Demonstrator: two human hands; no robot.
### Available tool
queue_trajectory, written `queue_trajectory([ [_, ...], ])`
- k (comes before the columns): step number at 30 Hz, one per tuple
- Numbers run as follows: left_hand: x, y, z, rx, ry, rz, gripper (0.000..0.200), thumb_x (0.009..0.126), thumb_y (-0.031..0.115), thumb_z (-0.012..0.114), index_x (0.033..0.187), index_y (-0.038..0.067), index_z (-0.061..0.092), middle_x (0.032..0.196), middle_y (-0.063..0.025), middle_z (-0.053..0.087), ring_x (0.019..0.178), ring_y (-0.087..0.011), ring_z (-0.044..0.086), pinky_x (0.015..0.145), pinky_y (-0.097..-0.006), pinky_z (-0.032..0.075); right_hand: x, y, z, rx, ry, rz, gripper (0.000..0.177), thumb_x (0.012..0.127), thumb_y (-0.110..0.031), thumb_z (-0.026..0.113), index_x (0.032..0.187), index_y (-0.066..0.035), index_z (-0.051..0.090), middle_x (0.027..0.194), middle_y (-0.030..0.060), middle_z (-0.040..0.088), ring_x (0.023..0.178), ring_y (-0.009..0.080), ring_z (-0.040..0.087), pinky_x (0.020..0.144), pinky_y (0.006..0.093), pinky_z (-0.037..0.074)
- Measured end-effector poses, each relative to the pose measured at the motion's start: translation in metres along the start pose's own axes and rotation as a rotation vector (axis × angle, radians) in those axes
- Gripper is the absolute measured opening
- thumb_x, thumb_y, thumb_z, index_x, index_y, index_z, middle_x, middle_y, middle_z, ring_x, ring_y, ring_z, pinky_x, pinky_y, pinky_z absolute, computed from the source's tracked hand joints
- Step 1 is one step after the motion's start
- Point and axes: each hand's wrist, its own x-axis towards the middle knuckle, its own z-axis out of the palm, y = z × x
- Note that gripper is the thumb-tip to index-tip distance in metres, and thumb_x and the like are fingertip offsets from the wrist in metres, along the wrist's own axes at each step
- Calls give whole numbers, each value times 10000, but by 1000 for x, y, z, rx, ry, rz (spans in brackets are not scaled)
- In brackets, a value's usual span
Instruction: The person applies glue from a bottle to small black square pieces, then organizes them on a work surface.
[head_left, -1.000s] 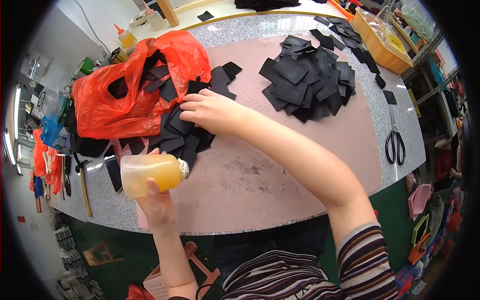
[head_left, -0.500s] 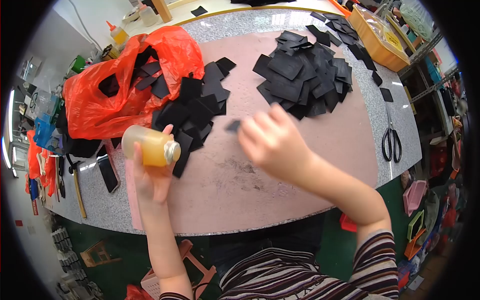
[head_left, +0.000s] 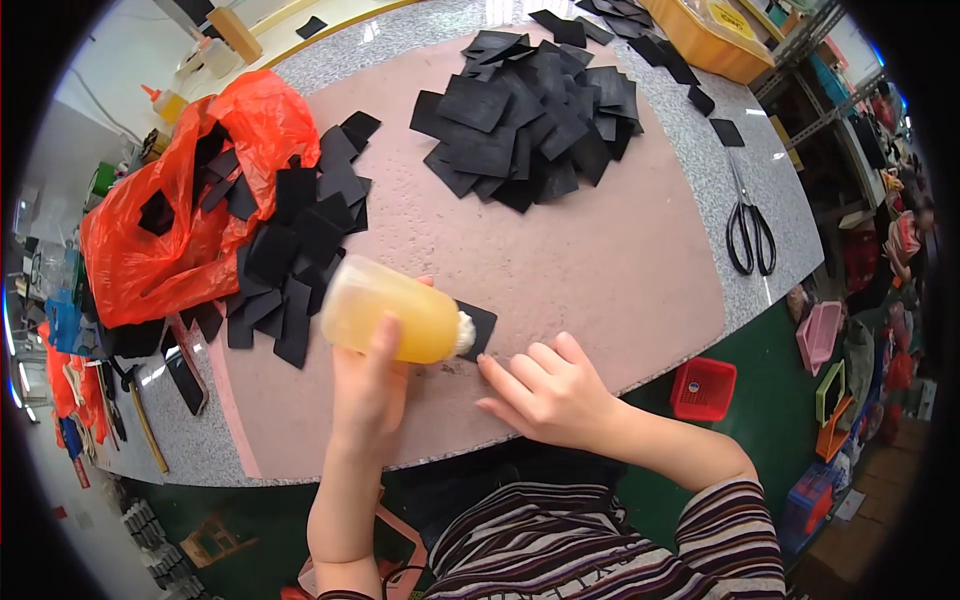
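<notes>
My left hand (head_left: 375, 375) is wrapped around a clear plastic bottle (head_left: 385, 312) of yellowish liquid. It lies tilted on its side, with its whitish, crusted tip pointing right, over a small black square piece (head_left: 481, 326). That piece lies on the pinkish mat, partly covered by the bottle's tip. At its lower edge rests the index fingertip of my right hand (head_left: 550, 388); the thumb is apart and the other fingers are loosely bent. A heap of black square pieces (head_left: 535, 120) lies further back. More black pieces (head_left: 300, 240) spill from a red plastic bag (head_left: 150, 250) on the left.
Black-handled scissors (head_left: 748, 235) lie at the right on the grey speckled tabletop. A phone (head_left: 184, 372) and a wooden-handled tool (head_left: 150, 430) are at the left. A yellow bin (head_left: 715, 45) stands at the back right, and a red basket (head_left: 703, 389) is below the table edge.
My left hand has moved the bottle right and tilted its tip down to the black piece. My right hand has set that piece on the mat, and its thumb and index finger have parted. The view has shifted.
</notes>
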Motion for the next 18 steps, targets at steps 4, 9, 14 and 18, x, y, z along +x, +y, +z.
queue_trajectory([
  [4, -3, -9, 24, 814, -141, 541, 536, 842, 155, 794, 1294, 36, 531, 1298, -157, 621, 1071, -278, 678, 958, -359, 530, 0, 0, -1, -55, -42, -19, 339, 846, -272, 724, 1054, -5, 702, 703, 10, 479, 648, 169, 485, 632, 334, 349],
  [9, 18, 9, -3, 1199, -2, 640, 529, 778, 76, 836, 1213, 33, 539, 1180, -122, 651, 970, -226, 703, 843, -328, 556, 2, 4, 6, 6, 67, -30, 276, 797, -220, 764, 991, -31, 713, 682, -5, 465, 595, 159, 457, 594, 337, 314],
  [14, -3, 3, 19, 827, -139, 665, 588, 705, 38, 835, 1221, 24, 553, 1145, -147, 655, 978, -302, 694, 861, -345, 552, 2, 6, 6, 0, -5, -53, 236, 818, -197, 726, 959, -9, 703, 664, 1, 477, 608, 168, 481, 616, 331, 344],
  [18, 8, 11, -21, 1257, -7, 668, 561, 756, 59, 839, 1230, -1, 545, 1134, -129, 689, 1041, -255, 692, 917, -319, 526, 3, 7, 6, -19, -41, -61, 194, 819, -196, 711, 910, -30, 668, 718, 21, 503, 690, 196, 516, 676, 347, 365],
])
